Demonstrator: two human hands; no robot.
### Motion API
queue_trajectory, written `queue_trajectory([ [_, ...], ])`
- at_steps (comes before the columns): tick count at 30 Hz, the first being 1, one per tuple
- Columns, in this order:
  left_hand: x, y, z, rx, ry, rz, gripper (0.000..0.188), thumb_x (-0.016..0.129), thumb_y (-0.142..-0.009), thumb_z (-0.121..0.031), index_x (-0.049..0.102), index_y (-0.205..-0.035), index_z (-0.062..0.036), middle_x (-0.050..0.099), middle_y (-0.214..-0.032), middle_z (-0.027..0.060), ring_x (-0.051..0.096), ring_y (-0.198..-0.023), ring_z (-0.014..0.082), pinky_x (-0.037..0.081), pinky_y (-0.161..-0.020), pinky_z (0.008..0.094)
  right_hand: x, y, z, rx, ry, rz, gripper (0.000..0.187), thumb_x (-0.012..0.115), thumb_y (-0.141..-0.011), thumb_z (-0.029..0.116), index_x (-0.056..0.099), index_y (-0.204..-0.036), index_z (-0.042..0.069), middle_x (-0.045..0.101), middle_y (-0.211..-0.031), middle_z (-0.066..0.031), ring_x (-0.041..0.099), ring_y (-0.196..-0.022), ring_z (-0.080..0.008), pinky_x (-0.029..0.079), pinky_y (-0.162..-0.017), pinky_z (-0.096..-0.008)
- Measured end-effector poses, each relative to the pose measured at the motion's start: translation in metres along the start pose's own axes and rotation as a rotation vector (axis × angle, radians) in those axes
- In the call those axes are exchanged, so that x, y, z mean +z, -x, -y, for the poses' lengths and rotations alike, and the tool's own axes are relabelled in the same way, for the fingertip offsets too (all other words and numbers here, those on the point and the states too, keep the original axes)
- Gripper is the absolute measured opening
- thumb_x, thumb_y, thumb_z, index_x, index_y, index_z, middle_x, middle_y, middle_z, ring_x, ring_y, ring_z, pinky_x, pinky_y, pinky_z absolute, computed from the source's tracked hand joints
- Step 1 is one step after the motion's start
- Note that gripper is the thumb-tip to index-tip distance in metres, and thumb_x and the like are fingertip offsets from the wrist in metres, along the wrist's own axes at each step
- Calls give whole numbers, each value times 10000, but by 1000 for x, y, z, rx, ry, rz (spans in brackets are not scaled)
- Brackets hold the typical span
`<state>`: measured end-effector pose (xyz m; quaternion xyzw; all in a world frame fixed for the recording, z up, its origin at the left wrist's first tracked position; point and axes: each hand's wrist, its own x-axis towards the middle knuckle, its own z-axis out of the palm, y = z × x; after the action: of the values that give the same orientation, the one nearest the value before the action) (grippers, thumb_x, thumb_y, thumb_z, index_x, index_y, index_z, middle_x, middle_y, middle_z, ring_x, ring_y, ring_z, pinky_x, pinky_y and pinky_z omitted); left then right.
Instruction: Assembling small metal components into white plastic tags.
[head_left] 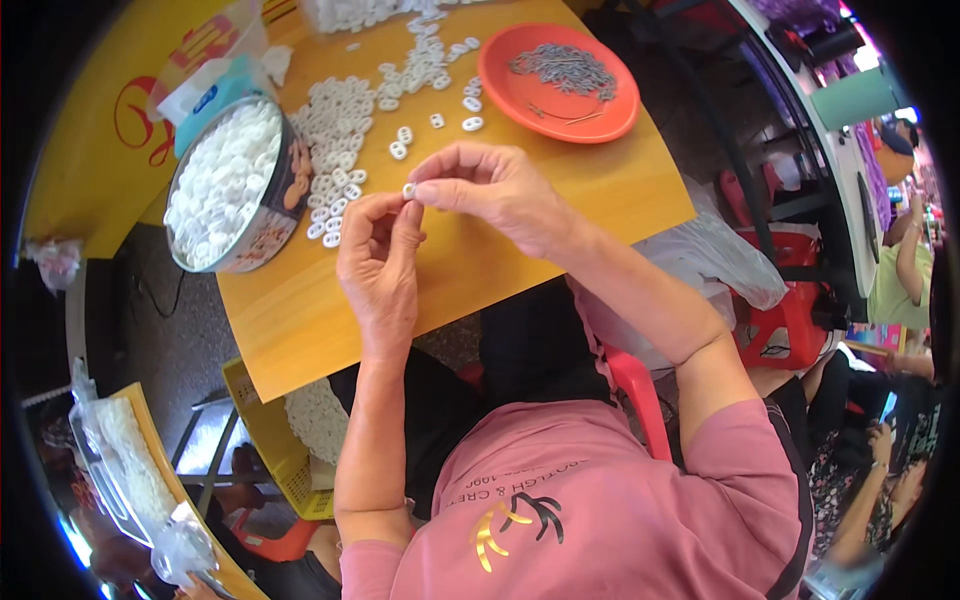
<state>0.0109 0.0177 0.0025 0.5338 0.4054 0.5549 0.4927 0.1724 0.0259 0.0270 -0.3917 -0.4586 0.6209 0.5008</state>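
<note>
Above the table's near part, my left hand and my right hand meet fingertip to fingertip. Pinched between them is a small white piece, mostly covered by the fingers. Loose white oval pieces with two holes are spread over the table just beyond my hands. A few single ovals lie closest to my fingers. To the left, a round tub is heaped with white pieces. A red plate at the far right carries a pile of small grey metal parts.
The wooden table has its near edge before my lap. A tissue pack stands behind the tub. Below are a yellow crate with white pieces and a red stool beside plastic bags. Other people sit at the right.
</note>
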Motion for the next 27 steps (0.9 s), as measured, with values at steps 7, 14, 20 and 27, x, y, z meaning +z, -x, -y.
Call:
queue_trajectory([
  [7,17,-1,-6,-64,138,91,124,638,-950,-88,629,-1042,-6,596,-903,9,570,-758,83,469,-687,222,-13,16,12,-113,110,-2,201,661,-929,105,651,-1084,-22,668,-985,-34,620,-880,-82,510,-774,-227],
  [14,27,-1,-1,-218,290,131,150,624,-961,-119,629,-1048,2,640,-892,42,591,-754,106,465,-717,244,-51,13,35,-479,671,-47,105,683,-877,82,696,-940,-1,685,-849,-58,643,-760,-128,514,-677,-271],
  [20,24,-3,6,-260,276,110,150,623,-961,-121,628,-1051,-1,647,-921,50,603,-773,107,474,-737,244,-129,-23,59,-345,1180,-162,166,645,-862,161,701,-913,13,679,-845,-109,668,-782,-242,513,-719,-344],
  [27,27,-2,4,-256,211,129,156,625,-961,-127,627,-1050,2,646,-932,48,603,-782,106,477,-745,245,-136,-35,49,-238,1561,-53,179,647,-853,199,674,-947,49,670,-939,-102,653,-896,-293,506,-785,-412],
])
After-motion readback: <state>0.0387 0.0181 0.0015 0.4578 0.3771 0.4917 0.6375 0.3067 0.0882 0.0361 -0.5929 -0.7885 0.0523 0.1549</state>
